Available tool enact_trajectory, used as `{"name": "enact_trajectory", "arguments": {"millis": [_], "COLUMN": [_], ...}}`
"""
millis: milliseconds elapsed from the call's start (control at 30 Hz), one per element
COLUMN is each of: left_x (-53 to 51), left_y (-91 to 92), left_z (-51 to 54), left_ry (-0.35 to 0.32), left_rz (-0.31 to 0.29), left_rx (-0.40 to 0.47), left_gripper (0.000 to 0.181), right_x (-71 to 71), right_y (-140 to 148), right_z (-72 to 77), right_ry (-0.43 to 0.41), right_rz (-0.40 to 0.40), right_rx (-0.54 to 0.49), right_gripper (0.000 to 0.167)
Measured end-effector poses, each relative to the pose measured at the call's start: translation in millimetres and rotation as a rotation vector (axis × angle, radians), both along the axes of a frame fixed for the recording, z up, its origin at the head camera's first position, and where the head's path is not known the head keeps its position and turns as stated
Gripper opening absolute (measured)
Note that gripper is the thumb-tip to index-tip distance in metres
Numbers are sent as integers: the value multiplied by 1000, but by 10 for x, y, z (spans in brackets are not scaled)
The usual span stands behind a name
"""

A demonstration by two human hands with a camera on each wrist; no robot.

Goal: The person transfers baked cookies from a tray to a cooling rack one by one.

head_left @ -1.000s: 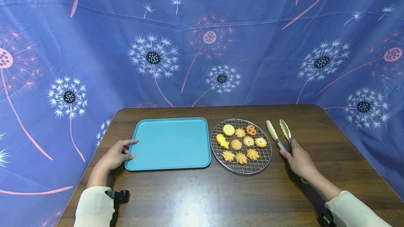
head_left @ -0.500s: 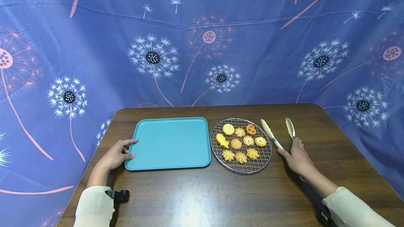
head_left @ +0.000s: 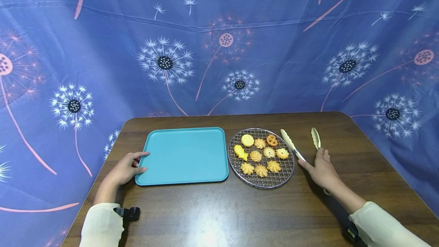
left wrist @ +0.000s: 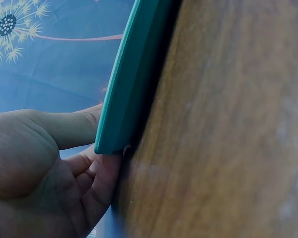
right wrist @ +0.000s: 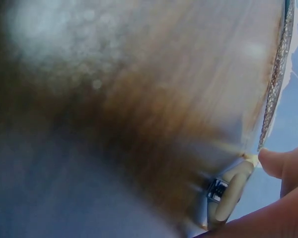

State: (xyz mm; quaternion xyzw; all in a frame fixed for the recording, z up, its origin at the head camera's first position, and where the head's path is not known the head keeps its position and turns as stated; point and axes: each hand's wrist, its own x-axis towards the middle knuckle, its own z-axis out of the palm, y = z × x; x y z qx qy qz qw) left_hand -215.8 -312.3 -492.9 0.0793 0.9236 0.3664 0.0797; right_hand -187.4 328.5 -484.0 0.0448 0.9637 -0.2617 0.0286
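Observation:
At the left end of the blue rectangular tray [head_left: 185,155], my left hand [head_left: 125,169] pinches the rim. The left wrist view shows that hand [left wrist: 35,158] with fingers under the edge of the tray [left wrist: 124,84]. My right hand [head_left: 322,170] holds metal tongs with cream tips [head_left: 287,138], their two arms spread wide above the table. One tip is beside the right rim of the round wire rack [head_left: 236,174], and nothing is between the tips. Part of the tongs' handle [right wrist: 233,193] shows in the right wrist view.
Several cookies lie on the rack, among them a pretzel [head_left: 272,140], a yellow fish-shaped one [head_left: 241,152] and a round one [head_left: 247,140]. The rack stands close to the tray's right side. A blue dandelion-print cloth [head_left: 205,68] hangs behind the brown wooden table [head_left: 178,212].
The tongs' arms have spread wider, the left tip moving left toward the rack and the right one shifting right. My left hand and the tray have stayed put.

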Motion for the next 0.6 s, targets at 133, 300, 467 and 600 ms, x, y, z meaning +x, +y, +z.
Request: {"name": "enact_trajectory", "arguments": {"millis": [133, 300, 467, 600], "left_x": [15, 20, 6, 13], "left_y": [-11, -14, 6, 58], "left_z": [11, 28, 47, 83], "left_ry": [9, 35, 52, 31], "left_rz": [-6, -12, -24, -14], "left_rx": [-10, -51, -136, -201], "left_gripper": [54, 53, 54, 55], "right_x": [2, 23, 48, 41], "right_y": [-35, -111, -209, -303], "right_z": [9, 25, 65, 84], "right_ry": [24, 84, 132, 154], "right_rz": [11, 30, 46, 72], "right_rx": [4, 50, 76, 72], "right_gripper": [99, 92, 88, 85]}}
